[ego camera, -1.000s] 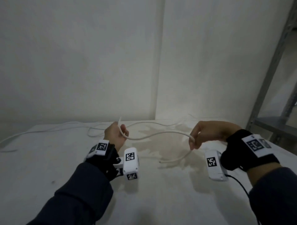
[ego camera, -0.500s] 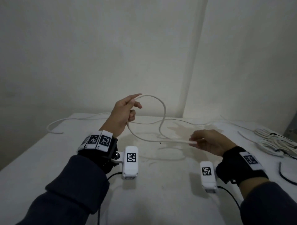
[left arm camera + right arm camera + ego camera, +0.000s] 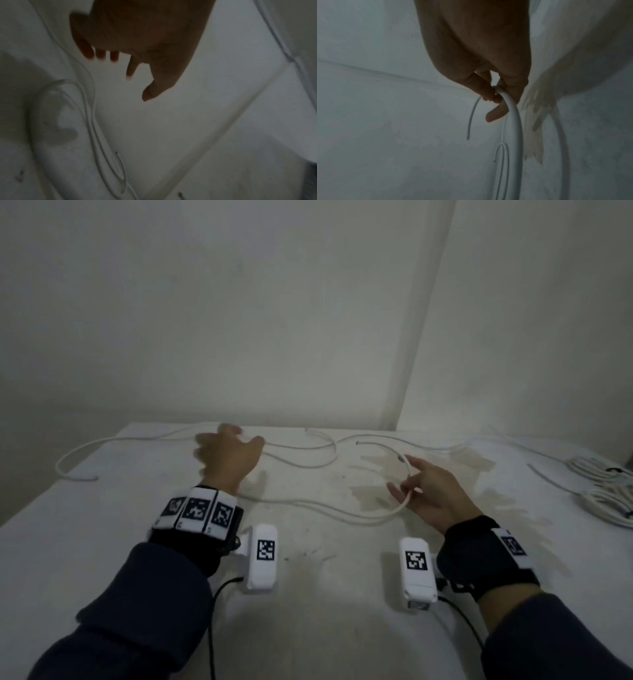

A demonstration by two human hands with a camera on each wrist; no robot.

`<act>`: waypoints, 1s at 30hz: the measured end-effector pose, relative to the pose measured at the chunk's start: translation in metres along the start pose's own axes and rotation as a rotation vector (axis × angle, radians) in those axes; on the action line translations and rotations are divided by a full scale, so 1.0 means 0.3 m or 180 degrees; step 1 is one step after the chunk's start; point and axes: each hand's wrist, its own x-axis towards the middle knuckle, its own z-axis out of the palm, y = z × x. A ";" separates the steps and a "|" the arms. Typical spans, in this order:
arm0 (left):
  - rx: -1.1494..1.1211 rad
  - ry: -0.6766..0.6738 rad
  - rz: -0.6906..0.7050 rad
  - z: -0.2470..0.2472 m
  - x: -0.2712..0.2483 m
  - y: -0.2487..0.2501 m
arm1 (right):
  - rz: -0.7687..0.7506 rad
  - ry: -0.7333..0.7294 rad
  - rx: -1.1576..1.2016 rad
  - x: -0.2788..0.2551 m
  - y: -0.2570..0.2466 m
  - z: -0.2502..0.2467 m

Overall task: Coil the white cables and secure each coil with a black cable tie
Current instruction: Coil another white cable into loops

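— What's the room like?
— Dim. Two plain off-white walls (image 3: 239,320) meet in a corner (image 3: 416,337) behind the desk.
— And the desk (image 3: 325,628)?
— White, scuffed, with a brownish stain (image 3: 376,494) toward its right side.

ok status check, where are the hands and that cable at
Right hand pinches the thin white cable near its free end, lifted. Left hand open, blurred, over loose cable strands, holding nothing. Tied white coils at far right. Nothing in the way.
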 end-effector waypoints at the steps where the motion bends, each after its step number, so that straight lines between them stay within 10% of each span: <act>1: -0.0213 -0.0463 0.0216 0.001 -0.039 0.011 | 0.0011 0.0021 0.0219 0.009 0.012 0.012; 4: -0.0431 -0.2851 -0.0291 0.030 -0.173 0.031 | 0.0196 -0.0023 0.0970 0.012 0.047 0.058; 6: -0.0812 -0.3531 -0.0736 0.071 -0.216 0.026 | 0.0310 -0.0129 0.1192 -0.004 0.077 0.092; 15: -0.3720 -0.1813 -0.1061 0.212 -0.218 -0.057 | 0.0634 0.0086 0.1306 -0.007 0.173 0.099; 22: -0.3467 -0.1336 -0.0732 0.253 -0.197 -0.093 | 0.0405 -0.0162 0.0901 -0.014 0.181 0.106; 30: -0.3376 -0.1761 -0.0633 0.244 -0.206 -0.072 | -0.0084 -0.0551 -0.0082 -0.029 0.195 0.113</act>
